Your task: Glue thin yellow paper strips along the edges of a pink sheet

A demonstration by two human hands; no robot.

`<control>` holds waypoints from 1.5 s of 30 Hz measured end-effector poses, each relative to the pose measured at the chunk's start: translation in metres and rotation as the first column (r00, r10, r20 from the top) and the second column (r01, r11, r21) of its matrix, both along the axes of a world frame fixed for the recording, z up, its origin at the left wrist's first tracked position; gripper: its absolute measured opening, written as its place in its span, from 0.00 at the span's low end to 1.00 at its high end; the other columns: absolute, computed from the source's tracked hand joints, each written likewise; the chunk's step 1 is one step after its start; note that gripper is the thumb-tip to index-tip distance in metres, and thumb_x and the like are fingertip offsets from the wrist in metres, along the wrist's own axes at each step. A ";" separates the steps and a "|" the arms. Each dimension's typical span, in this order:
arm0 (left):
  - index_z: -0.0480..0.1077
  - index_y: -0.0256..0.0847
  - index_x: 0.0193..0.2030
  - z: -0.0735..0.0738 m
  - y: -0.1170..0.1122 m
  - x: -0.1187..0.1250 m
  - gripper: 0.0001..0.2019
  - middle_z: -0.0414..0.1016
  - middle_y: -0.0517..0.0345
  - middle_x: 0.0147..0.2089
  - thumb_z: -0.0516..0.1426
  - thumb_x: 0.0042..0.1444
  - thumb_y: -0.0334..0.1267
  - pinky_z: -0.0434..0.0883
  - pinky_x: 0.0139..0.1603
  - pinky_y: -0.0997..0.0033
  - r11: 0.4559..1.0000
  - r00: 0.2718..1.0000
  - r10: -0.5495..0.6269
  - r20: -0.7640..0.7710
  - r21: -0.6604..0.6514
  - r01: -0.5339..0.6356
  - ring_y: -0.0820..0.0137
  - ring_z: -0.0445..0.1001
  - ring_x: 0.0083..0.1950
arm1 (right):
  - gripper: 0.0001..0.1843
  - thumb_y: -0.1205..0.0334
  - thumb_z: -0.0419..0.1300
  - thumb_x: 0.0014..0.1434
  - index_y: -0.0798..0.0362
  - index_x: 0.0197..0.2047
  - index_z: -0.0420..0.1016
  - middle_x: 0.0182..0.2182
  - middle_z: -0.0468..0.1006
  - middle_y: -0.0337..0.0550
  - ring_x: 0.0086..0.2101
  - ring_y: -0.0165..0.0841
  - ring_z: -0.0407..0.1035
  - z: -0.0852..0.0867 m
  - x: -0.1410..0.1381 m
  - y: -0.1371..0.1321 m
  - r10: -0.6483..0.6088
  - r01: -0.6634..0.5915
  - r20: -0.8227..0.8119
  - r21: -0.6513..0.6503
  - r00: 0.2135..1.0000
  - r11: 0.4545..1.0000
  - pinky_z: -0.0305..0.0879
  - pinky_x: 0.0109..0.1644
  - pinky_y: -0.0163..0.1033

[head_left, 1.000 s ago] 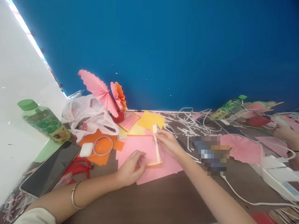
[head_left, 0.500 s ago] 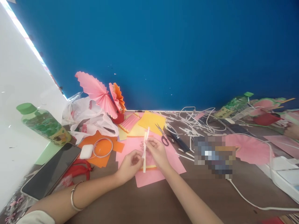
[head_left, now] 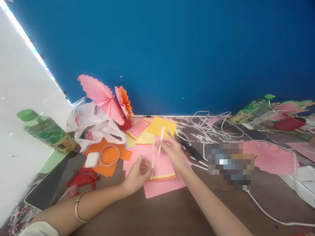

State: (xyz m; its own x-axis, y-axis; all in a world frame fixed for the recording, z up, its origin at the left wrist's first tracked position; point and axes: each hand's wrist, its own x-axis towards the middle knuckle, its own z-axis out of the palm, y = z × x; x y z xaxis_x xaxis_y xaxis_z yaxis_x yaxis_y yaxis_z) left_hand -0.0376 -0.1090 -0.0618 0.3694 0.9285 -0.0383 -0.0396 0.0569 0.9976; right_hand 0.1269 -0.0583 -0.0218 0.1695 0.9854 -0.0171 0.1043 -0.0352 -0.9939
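My left hand (head_left: 139, 173) pinches the lower end of a thin white paper strip (head_left: 153, 164) that stands almost upright over the pink paper sheet (head_left: 157, 183). My right hand (head_left: 173, 151) pinches a second white strip (head_left: 161, 140) that points up and away, a little farther back. A pink piece with an orange and yellow curved edge (head_left: 163, 172) lies on the sheet between my hands. Small scissors (head_left: 170, 134) lie just behind my right hand.
To the left lie a phone (head_left: 55, 180), a white earbud case (head_left: 91, 160), a clear ring (head_left: 108, 155) on orange paper, a green-capped bottle (head_left: 46, 131) and a plastic bag (head_left: 94, 126). Pink and orange paper fans (head_left: 105, 98) stand behind. White scraps (head_left: 204, 129), cables and a power strip (head_left: 304, 183) fill the right.
The strip held between both hands has come apart into two: my right hand has moved back and right with one piece, my left hand keeps the other upright.
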 end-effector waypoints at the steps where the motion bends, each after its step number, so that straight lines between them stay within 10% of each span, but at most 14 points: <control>1: 0.56 0.41 0.35 0.000 0.000 0.000 0.06 0.61 0.65 0.29 0.52 0.53 0.31 0.66 0.33 0.76 1.000 1.000 0.001 -0.008 0.006 -0.001 0.77 0.66 0.30 | 0.14 0.53 0.60 0.48 0.55 0.33 0.71 0.29 0.78 0.46 0.29 0.36 0.73 0.003 0.009 0.008 -0.006 0.008 0.097 -0.012 0.995 1.000 0.69 0.30 0.39; 8: 0.56 0.41 0.34 0.000 0.001 -0.001 0.05 0.60 0.64 0.31 0.52 0.54 0.34 0.65 0.34 0.76 1.000 1.000 0.026 0.014 0.003 -0.026 0.77 0.65 0.31 | 0.21 0.63 0.58 0.46 0.61 0.45 0.70 0.48 0.70 0.61 0.51 0.49 0.62 0.029 0.062 0.042 -0.254 0.209 0.532 0.144 0.808 0.967 0.58 0.53 0.52; 10: 0.56 0.41 0.34 -0.001 0.001 -0.001 0.05 0.60 0.64 0.31 0.52 0.55 0.35 0.65 0.33 0.76 1.000 0.999 0.028 0.033 -0.007 -0.028 0.77 0.65 0.31 | 0.24 0.63 0.57 0.48 0.60 0.50 0.66 0.46 0.70 0.59 0.48 0.47 0.65 0.028 0.052 0.029 -0.159 0.134 0.627 0.087 0.763 0.987 0.61 0.50 0.52; 13: 0.56 0.41 0.34 -0.002 0.003 -0.001 0.07 0.61 0.63 0.32 0.53 0.55 0.39 0.65 0.33 0.75 1.000 0.998 0.025 0.050 -0.016 -0.024 0.77 0.66 0.31 | 0.20 0.59 0.55 0.53 0.53 0.50 0.64 0.33 0.76 0.47 0.33 0.36 0.71 0.017 0.017 -0.002 0.334 -0.273 0.293 -0.231 0.896 0.934 0.68 0.37 0.44; 15: 0.57 0.40 0.34 -0.003 0.004 0.000 0.09 0.63 0.62 0.32 0.54 0.55 0.41 0.66 0.34 0.74 0.999 0.997 0.024 0.078 -0.029 -0.022 0.76 0.67 0.31 | 0.24 0.60 0.60 0.50 0.51 0.50 0.61 0.28 0.74 0.40 0.31 0.33 0.70 0.009 -0.005 -0.019 0.416 -0.394 0.111 -0.176 0.903 0.902 0.67 0.36 0.40; 25: 0.64 0.38 0.34 0.011 0.001 -0.002 0.12 0.69 0.59 0.30 0.52 0.57 0.46 0.69 0.36 0.72 0.995 0.998 -0.062 -0.023 -0.078 0.060 0.74 0.70 0.31 | 0.22 0.54 0.66 0.44 0.51 0.41 0.64 0.23 0.70 0.34 0.25 0.28 0.65 -0.009 -0.010 -0.023 0.030 -0.026 -0.148 0.029 0.989 0.999 0.62 0.29 0.34; 45: 0.71 0.36 0.31 0.010 -0.001 -0.003 0.14 0.73 0.55 0.28 0.52 0.56 0.46 0.71 0.33 0.72 0.989 0.991 -0.113 -0.065 -0.100 0.106 0.72 0.71 0.29 | 0.21 0.53 0.64 0.47 0.51 0.41 0.62 0.24 0.71 0.36 0.27 0.30 0.68 -0.011 -0.013 -0.026 0.041 -0.035 -0.127 0.046 0.991 0.998 0.65 0.30 0.36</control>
State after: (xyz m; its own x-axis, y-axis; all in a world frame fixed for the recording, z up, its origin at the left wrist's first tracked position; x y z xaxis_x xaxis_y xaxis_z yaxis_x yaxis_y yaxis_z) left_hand -0.0410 -0.1096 -0.0515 0.4619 0.8732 -0.1554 0.0425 0.1532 0.9873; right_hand 0.1135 -0.0839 -0.0331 0.1311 0.9914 0.0065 -0.0229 0.0095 -0.9997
